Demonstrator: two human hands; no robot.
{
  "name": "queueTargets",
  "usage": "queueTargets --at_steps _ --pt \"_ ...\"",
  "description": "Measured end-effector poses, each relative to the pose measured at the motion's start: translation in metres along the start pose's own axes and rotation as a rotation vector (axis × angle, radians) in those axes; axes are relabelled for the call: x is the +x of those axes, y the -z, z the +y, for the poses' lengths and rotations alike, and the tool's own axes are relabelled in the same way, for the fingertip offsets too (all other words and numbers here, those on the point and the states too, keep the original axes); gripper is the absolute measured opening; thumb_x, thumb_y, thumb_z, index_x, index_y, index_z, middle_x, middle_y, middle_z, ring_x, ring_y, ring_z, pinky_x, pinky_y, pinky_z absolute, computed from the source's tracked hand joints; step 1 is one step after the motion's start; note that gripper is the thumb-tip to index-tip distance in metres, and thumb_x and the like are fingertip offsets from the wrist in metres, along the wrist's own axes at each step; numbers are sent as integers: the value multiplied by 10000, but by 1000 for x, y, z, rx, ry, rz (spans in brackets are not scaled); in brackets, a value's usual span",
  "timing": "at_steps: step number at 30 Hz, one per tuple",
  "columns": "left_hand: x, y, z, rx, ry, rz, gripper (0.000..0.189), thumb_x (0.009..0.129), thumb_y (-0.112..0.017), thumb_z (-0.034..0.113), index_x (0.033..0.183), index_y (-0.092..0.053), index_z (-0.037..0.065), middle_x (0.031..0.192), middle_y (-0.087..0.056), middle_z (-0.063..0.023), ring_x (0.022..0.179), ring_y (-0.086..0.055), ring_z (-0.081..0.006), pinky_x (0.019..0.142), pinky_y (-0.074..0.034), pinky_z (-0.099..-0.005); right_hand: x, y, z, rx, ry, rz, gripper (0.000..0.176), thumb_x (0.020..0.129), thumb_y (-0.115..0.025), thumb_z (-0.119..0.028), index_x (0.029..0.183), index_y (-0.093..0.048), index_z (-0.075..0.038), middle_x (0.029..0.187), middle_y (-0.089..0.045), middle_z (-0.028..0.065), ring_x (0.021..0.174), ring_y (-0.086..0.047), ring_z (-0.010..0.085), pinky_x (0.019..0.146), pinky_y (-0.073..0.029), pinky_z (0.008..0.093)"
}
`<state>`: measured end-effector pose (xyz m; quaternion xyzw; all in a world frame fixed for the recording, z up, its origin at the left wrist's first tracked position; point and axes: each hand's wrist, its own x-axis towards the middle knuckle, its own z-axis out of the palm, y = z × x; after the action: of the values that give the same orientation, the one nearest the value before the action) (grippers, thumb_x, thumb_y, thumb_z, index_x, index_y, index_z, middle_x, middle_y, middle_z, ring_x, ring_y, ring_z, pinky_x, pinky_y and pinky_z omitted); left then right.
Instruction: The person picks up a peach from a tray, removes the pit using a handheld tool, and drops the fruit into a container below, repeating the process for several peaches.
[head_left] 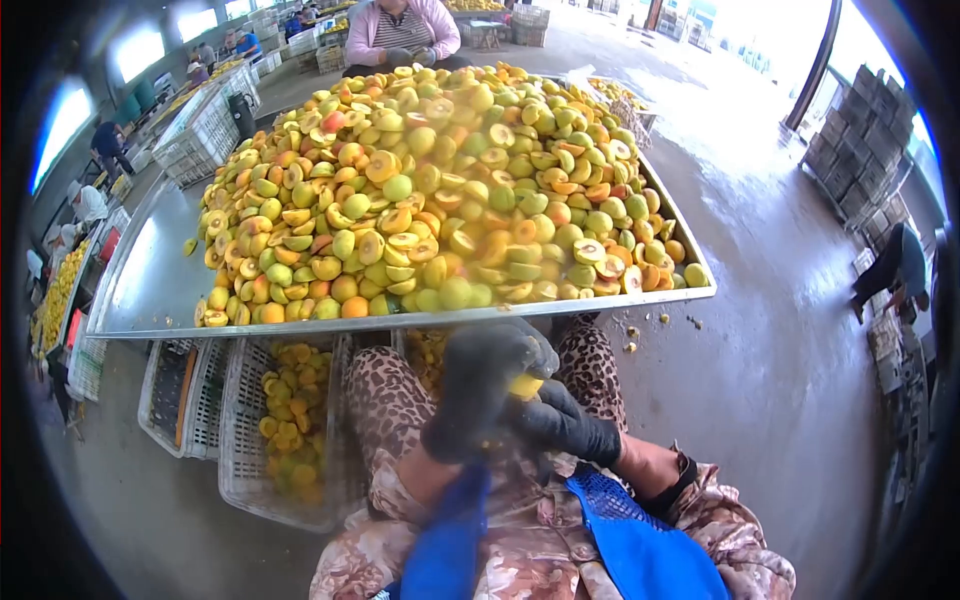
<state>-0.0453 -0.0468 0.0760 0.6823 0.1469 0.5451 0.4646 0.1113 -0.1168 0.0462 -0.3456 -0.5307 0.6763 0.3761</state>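
Both my hands wear dark gloves and meet above my lap, just in front of the tray's near edge. A yellow piece of peach [525, 386] shows between them. My right hand [567, 422] is closed, with the piece at its fingertips. My left hand [483, 385] is blurred, curled against the upper side of that piece; anything else inside it is hidden. Beyond them, a heap of cut peaches [400, 215], yellow, green and reddish, several with brown stones or hollows showing, covers most of a metal tray [160, 265].
Below the tray at left, a white crate [238, 440] holds peach pieces [293, 410]; another crate [205, 400] stands beside it. A person in a pink jacket [440, 25] sits across the tray. Stacked crates [865, 150] rise at right, near a bending person [905, 262].
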Motion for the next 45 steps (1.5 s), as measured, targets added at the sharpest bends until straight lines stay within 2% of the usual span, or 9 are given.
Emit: queueTargets --at_steps 5,8,14,22,27,34,39,42,45 --pt "11 -15 -18 331 -57 240 266 948 -559 192 800 -661 -4 760 -669 -118 668 -659 -234 636 -521 -355 25 21 31 -130 71 27 478 997 -595 -429 1247 -594 -22 1051 -641 19 962 -591 147 792 -504 322" --pt "30 3 -13 -163 462 160 332 999 -526 216 795 -649 -14 769 -669 -123 699 -655 -198 660 -527 -347 32 28 24 75 -38 3 525 1004 -610 -386 1373 -518 -24 1202 -617 37 1071 -581 156 898 -501 311" --pt "31 34 -41 -411 555 199 425 1029 -568 333 768 -610 0 793 -655 -120 761 -646 -215 694 -520 -319 78 50 20 -190 153 -152 618 1022 -589 -397 1487 -394 -38 1437 -465 84 1364 -387 200 1150 -325 348" --pt "-25 146 -67 -719 460 798 454 1027 -565 458 927 -671 27 871 -727 -171 796 -725 -224 716 -596 -342 131 52 36 -969 127 -312 492 933 -670 -331 1309 -555 -34 1160 -657 167 1049 -632 362 864 -535 455" --pt "-46 297 -85 1198 214 610 313 1000 -600 223 1137 -668 -50 1199 -670 -206 1121 -647 -304 937 -529 -391 125 86 121 -1161 104 -137 481 862 -714 -303 1266 -580 -77 887 -675 171 749 -674 378 643 -532 482" --pt "156 314 -234 1094 122 488 523 891 -753 316 1290 -612 9 1327 -630 -195 1216 -590 -375 1037 -457 -451 83 93 137 -1204 42 -99 700 843 -735 -289 1454 -469 -73 945 -681 187 802 -693 371 700 -556 480" --pt "227 251 -276 1723 475 254 665 786 -776 473 1274 -570 72 1176 -634 -143 1082 -610 -344 936 -491 -509 59 88 75 -638 31 182 319 1011 -587 -285 1230 -573 -53 889 -670 215 786 -672 326 742 -527 413" --pt "224 256 -286 1650 387 256 548 780 -782 415 1164 -588 76 1101 -635 -138 1017 -610 -344 883 -498 -504 53 96 84 -801 433 283 676 863 -722 -215 1467 -458 -65 993 -693 194 892 -679 351 867 -536 452" --pt "209 249 -253 1500 276 169 540 788 -789 366 1162 -580 37 1095 -633 -168 1010 -598 -389 882 -497 -494 35 123 190 -1057 -106 156 527 910 -674 -224 1385 -535 -40 1156 -670 224 900 -694 358 837 -558 435"
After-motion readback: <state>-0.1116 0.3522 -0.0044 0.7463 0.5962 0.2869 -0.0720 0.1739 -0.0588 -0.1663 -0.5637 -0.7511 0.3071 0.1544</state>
